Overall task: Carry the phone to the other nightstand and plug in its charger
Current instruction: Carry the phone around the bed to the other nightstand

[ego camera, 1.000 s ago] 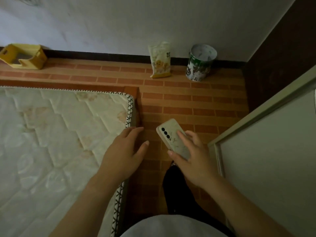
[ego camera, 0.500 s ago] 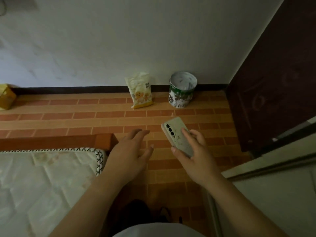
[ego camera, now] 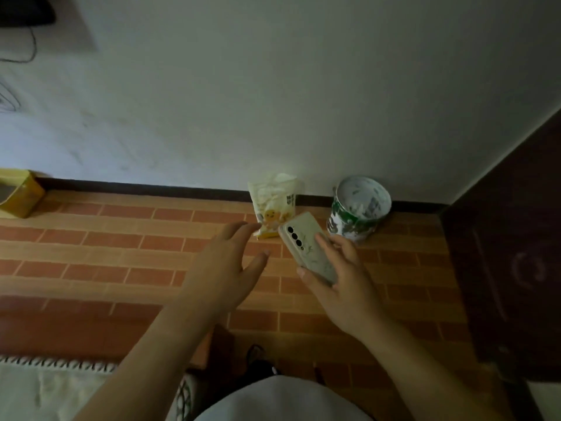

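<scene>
The right hand [ego camera: 343,287] clamps the phone [ego camera: 306,249] between thumb and fingers, camera side up, likely for secure carrying. The left hand [ego camera: 226,265] holds nothing, fingers apart. Beyond the fingertips stand 1 snack bag [ego camera: 273,199] and 1 can [ego camera: 358,208]. No nightstand is visible.

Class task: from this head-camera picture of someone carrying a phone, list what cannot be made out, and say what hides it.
1. Phone screen: faces away; right hand covers its lower end.
2. Charger and nightstands: nowhere in the head view.
3. Yellow box: cut by the left edge.
4. Snack bag print: too small and dim.
5. Left hand palm: turned down.
</scene>
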